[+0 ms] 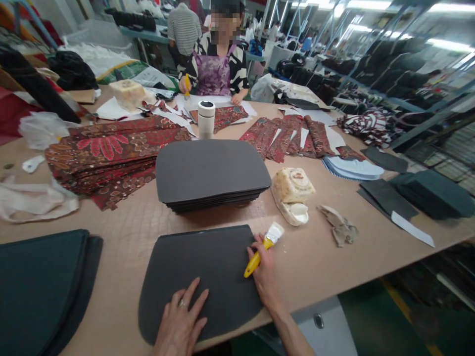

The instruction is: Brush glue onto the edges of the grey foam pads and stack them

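A dark grey panel [208, 277] with rounded lower corners lies flat at the table's front edge. My left hand [181, 319] rests on its lower part, fingers spread, a ring on one finger. At the panel's right edge, my right hand [264, 264] holds a paintbrush [256, 259] with a yellow handle and whitish bristles pointing up and right. Just behind the panel stands a stack of similar grey panels [213, 170]. Right of that stack is a glue-crusted container [295, 188] with a white opening at its front.
Dark green panels [37, 287] lie at the left, more [434, 193] at the right. Patterned red fabric [118, 148] and a white bottle [206, 121] stand behind. A crumpled rag [339, 225] lies right of the container. Across the table [308, 257], a person [215, 69] holds another brush.
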`<state>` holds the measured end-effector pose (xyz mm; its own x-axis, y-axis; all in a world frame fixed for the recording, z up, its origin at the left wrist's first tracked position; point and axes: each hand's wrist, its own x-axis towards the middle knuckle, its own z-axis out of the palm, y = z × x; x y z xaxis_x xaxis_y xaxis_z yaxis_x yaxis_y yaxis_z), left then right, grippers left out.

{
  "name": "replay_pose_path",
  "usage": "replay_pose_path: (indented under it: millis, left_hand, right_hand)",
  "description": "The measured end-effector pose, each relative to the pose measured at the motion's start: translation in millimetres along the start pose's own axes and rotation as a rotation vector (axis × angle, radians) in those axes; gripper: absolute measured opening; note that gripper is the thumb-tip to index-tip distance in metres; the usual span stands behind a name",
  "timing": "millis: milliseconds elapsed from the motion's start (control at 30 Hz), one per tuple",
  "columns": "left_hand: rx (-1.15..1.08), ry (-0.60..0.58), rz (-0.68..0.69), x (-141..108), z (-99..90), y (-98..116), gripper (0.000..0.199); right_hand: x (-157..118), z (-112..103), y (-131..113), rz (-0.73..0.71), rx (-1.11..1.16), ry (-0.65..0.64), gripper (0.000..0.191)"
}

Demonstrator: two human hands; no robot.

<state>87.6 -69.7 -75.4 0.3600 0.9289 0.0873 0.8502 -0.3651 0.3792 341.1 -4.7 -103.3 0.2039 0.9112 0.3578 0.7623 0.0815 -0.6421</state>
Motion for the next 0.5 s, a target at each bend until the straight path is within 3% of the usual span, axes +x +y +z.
replay_pose_path:
  millis: [67,133,233,333,500]
  left_hand:
    - [-0.069,0.093,0.019,17,-4.5,0,0.032]
    - [-0.14,0.113,0.041,50,-11.1,3,0.024]
    - [-0.231,0.012,0.091,115,-15.6,17,0.023]
    - [-0.258,-0.1,0.146,170,-6.2,31,0.02]
    - [-0.224,-0.237,0.138,208,17.1,37,0.02]
  right_hand:
    - [-3,-9,5,0.037,-0.019,0.055,0.019]
    - [-8,-16,6,0.058,-0.018,0.09,0.02]
    - [-15,-16,4,0.019,-0.02,0.103,0.017]
    - [-19,-7,3,-0.04,-0.027,0.097,0.016]
    - [-21,2,3,0.001,0.017,0.101,0.014]
